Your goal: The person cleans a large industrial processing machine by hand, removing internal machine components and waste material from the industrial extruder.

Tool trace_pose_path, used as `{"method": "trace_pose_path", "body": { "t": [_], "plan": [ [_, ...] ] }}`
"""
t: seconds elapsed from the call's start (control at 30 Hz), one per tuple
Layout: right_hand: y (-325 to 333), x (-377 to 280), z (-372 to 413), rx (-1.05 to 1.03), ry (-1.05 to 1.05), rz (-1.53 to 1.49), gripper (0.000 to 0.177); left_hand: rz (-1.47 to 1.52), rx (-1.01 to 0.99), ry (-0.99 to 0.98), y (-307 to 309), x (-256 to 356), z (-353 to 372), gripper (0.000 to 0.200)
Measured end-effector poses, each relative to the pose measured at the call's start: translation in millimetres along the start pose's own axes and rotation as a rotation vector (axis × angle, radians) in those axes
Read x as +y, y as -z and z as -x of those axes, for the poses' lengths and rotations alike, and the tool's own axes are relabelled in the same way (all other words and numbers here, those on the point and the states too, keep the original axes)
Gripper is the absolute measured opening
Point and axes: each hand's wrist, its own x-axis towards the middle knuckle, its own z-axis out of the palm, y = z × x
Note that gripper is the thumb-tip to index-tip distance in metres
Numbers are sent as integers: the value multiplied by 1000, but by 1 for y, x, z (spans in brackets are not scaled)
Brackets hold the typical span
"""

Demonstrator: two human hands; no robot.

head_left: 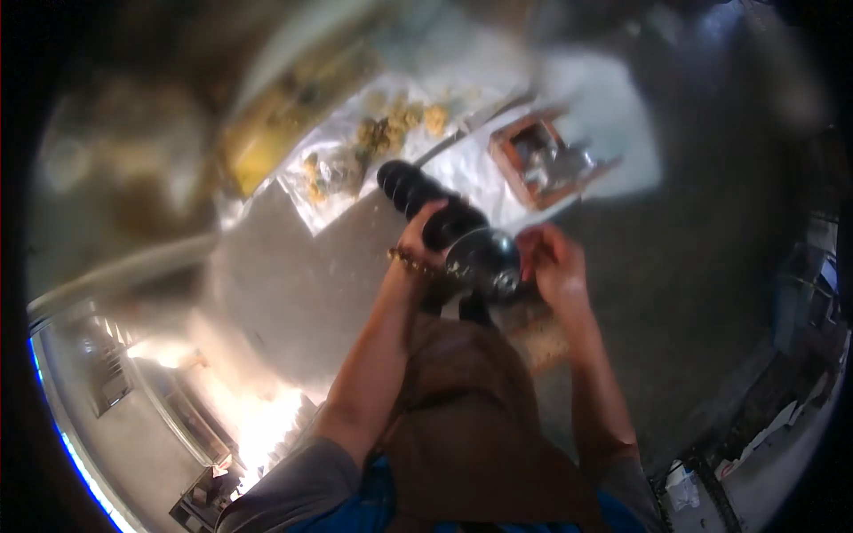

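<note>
Between the hands — gripped by the left — lies a dark, ribbed object.

You can read no text, label, brand, number or sign anywhere in this view. Over at the lower right of the frame, what you see on the pale sheet with a reddish mark is too small and blurred for you to tell whether it is lettering.
</note>
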Motion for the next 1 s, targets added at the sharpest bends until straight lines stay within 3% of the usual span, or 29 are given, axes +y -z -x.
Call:
{"method": "trace_pose_path", "body": {
  "t": [0.17, 0.23, 0.27, 0.33, 0.43, 0.57, 0.63, 0.73, 0.8, 0.9, 1.0],
  "plan": [
    [-7, -7, -7, 72, 12, -46, 22, -17, -1, -251, 1, -19, -7, 26],
    [-17, -5, 3, 208, -34, -346, 28, -20, 2, -371, 5, -24, -9, 25],
    [-19, 3, 8, 207, -36, -339, 28, -13, 1, -370, 9, -21, -14, 25],
    [-24, 20, 17, 18, -33, -615, 34, 196, -64, -318, 19, -13, -31, 23],
    [-60, 11, 25, 182, -83, -593, 40, 222, -41, -386, 7, -16, -35, 24],
    [-90, 7, 2, 259, 51, -448, 49, 119, -57, -463, 15, -16, -52, 27],
    [-106, 0, -11, 261, 89, -513, 50, 108, -62, -386, 5, -16, -40, 28],
    [-114, 12, -21, 404, 207, -328, 47, 113, -45, -314, -11, -18, -28, 31],
    [-112, 17, -18, 381, 172, -370, 45, 126, -21, -315, -17, -21, -22, 33],
    [-114, 17, -16, 329, 145, -481, 43, -80, 41, -500, -22, -22, -16, 35],
    [-108, 9, -13, 244, 115, -584, 43, -44, -128, -477, -15, -18, -9, 39]
  ]
}}
